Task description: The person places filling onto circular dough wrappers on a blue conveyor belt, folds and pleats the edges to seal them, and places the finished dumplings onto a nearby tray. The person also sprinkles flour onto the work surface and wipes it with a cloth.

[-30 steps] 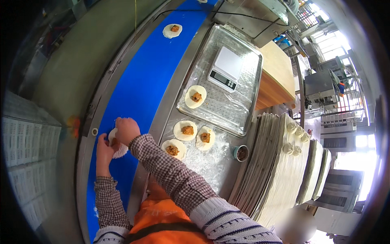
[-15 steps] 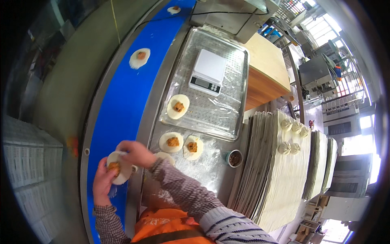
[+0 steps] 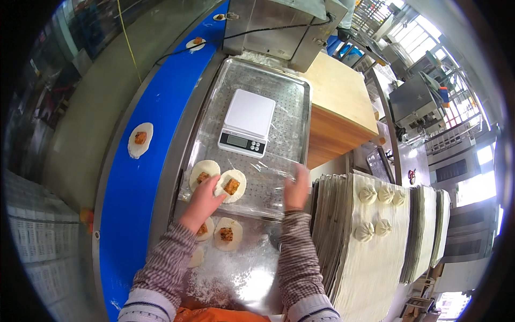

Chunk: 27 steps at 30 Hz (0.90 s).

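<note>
My left hand holds the left edge of a round dough wrapper topped with orange-brown filling, over the near end of the metal tray. Another filled wrapper lies just beyond that hand, partly overlapped. Out to the right, my right hand hovers near the tray's right edge, smeared by motion, so its fingers cannot be read. On the floury steel table sit a filled wrapper, one partly behind my left forearm, and a dough round mostly covered by that arm.
A white digital scale stands on the tray. Along the left runs a blue belt carrying filled wrappers. Pleated buns rest on stacked cloth-covered boards at right. A wooden box and steel machine stand beyond.
Both hands have left the blue belt for the tray, my left hand bringing a filled wrapper. My right hand has let go of the wrapper and swung right. The view has shifted.
</note>
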Each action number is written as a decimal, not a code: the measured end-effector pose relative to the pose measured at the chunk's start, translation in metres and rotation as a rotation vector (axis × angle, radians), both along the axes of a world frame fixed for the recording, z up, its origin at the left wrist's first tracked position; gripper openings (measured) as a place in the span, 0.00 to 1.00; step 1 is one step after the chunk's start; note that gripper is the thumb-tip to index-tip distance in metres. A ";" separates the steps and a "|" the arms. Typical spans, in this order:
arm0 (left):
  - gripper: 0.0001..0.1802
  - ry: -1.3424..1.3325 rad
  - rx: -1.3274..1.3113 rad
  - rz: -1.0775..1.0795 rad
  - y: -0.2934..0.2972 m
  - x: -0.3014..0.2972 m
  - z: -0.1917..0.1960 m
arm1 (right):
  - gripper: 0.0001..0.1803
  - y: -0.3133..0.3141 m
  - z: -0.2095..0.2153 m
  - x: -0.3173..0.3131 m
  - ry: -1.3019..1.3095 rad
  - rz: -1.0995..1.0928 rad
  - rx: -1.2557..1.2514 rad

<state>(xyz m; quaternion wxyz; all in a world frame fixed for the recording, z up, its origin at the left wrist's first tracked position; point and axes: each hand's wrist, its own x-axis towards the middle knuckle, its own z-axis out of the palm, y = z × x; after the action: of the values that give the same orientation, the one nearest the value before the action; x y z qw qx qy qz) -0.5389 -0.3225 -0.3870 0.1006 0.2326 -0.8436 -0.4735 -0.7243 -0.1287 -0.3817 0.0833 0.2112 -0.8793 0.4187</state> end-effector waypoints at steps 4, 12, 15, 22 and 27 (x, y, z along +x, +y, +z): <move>0.19 -0.039 -0.492 -0.266 -0.007 0.033 0.029 | 0.16 0.054 -0.044 -0.036 -0.218 -0.257 0.321; 0.02 -0.058 -0.840 -0.421 -0.022 0.027 -0.006 | 0.13 0.041 -0.049 -0.070 -0.284 -0.205 0.165; 0.02 -0.002 -0.801 -0.376 -0.029 0.016 -0.003 | 0.14 0.038 -0.043 -0.084 -0.306 -0.205 0.166; 0.05 0.016 -0.773 -0.330 -0.029 0.020 -0.019 | 0.15 0.040 -0.068 -0.081 -0.386 -0.202 0.078; 0.07 -0.040 -0.769 -0.283 -0.036 0.027 -0.032 | 0.16 0.043 -0.069 -0.072 -0.401 -0.199 0.073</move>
<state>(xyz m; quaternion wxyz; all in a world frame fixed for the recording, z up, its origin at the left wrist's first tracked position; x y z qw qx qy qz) -0.5122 -0.3587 -0.4188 0.0978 0.0690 -0.9845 -0.1282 -0.7961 -0.0857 -0.4510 -0.0603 0.0389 -0.9093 0.4099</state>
